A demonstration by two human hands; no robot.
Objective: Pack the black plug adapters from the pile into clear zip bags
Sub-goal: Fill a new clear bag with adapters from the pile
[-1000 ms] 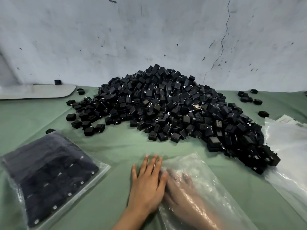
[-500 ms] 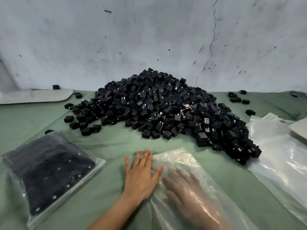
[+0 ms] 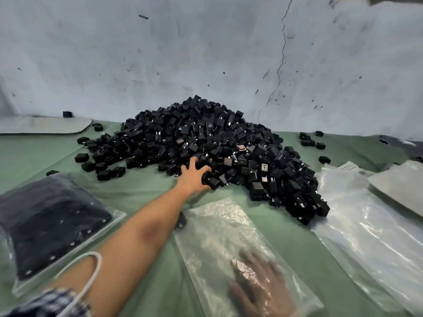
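Note:
A big pile of black plug adapters (image 3: 206, 145) lies on the green cloth against the wall. My left hand (image 3: 193, 173) reaches to the pile's near edge, its fingers curled round some black adapters (image 3: 211, 180). A clear zip bag (image 3: 229, 236) lies flat in front of me. My right hand (image 3: 261, 282) is inside this bag, fingers spread flat, seen blurred through the plastic.
A filled zip bag of adapters (image 3: 50, 223) lies at the left. Several empty clear bags (image 3: 370, 229) are stacked at the right beside a grey sheet (image 3: 402, 186). Loose adapters (image 3: 311, 140) are scattered by the wall. A grey board (image 3: 43, 125) lies at the far left.
My left hand left the bag's edge and stretched forward to the pile, closing on adapters. The right hand stayed inside the bag. The view shifted right and nearer.

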